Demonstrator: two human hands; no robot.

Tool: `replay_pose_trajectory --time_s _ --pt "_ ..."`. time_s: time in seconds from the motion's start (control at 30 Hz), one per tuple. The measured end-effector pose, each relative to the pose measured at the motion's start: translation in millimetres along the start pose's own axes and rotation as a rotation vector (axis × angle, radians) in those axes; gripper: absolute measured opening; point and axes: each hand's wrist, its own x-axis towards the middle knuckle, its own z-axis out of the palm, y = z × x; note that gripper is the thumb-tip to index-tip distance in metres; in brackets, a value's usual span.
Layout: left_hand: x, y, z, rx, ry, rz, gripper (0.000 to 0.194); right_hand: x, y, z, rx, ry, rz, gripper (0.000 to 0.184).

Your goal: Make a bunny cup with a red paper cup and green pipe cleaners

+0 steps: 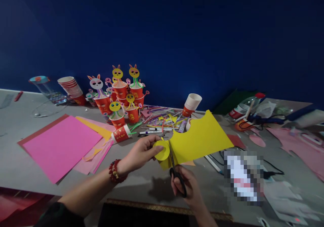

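Observation:
My left hand (138, 154), with a dark red bead bracelet at its wrist, pinches a yellow paper circle (163, 153) between thumb and fingers. A large yellow paper sheet (202, 137) with curved bites out of its upper edge stretches to the right of the circle. Whether circle and sheet are still joined, I cannot tell. Black-handled scissors (180, 181) are in my right hand (189, 186), fingers through the loops. Their blades point away from me and lie against the yellow paper, just right of the circle.
Red paper cups with animal-face straws (117, 114) stand stacked at the back. Behind my hands lie loose straws (159, 114) and markers (152, 131). Pink sheets (63, 146) cover the left side. On the right are a plastic bottle (243, 107) and pink paper scraps (298, 146).

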Motion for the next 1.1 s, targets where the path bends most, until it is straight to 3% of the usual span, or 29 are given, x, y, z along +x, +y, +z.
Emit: replay_pose_trajectory --time_s 0.2,0.7,1.1 --pt "-0.7 -0.4 -3.7 0.080 -0.065 -0.021 0.033 -1.0 -12.8 -0.4 -0.024 0.007 0.098 0.063" --pt "-1.4 1.1 -5.9 0.110 -0.104 -0.002 0.026 1.4 -4.2 -4.5 -0.043 0.003 0.064 0.062" --pt "0.5 3.0 -8.3 0.111 -0.114 -0.032 0.028 2.4 -15.3 -5.4 -0.077 -0.028 0.073 0.064"
